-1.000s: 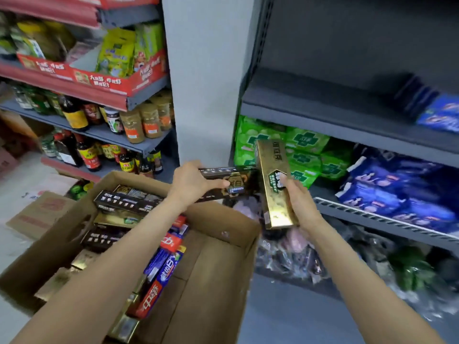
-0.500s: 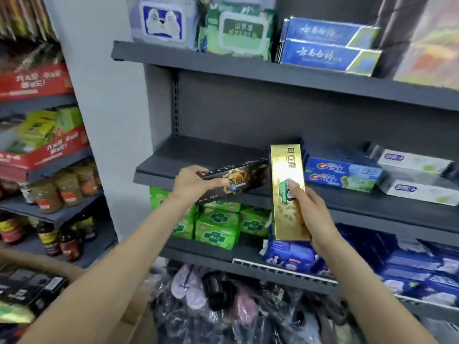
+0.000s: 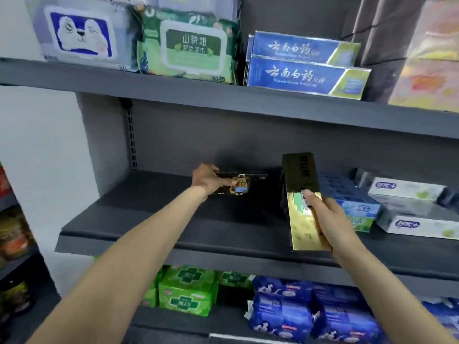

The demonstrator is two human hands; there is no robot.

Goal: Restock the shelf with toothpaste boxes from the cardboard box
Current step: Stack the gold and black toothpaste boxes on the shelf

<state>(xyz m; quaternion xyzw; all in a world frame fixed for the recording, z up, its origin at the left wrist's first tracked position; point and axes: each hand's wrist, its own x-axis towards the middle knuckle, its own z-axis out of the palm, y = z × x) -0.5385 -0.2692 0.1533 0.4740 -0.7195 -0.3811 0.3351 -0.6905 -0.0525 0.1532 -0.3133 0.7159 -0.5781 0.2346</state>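
Head view showed your left hand (image 3: 207,181) gripping a black toothpaste box (image 3: 239,184) by its left end, box lying level over the bare left part of the middle shelf (image 3: 154,214), deep in; I couldn't tell if it touched the board. Your right hand (image 3: 323,214) pinched a gold toothpaste box (image 3: 301,202), thumb on its face, fingers behind, box tilted on end, just left of the blue toothpaste boxes (image 3: 347,199) already stocked. White toothpaste boxes (image 3: 417,207) sat further right. Cardboard box was out of view. To do this step well, you likely needed to set the black box flat, label front, pushed back, then lay the gold one down beside the blue stack, not leaning on it. One risk was the tall gold box tipping if you let go while it stood upright.
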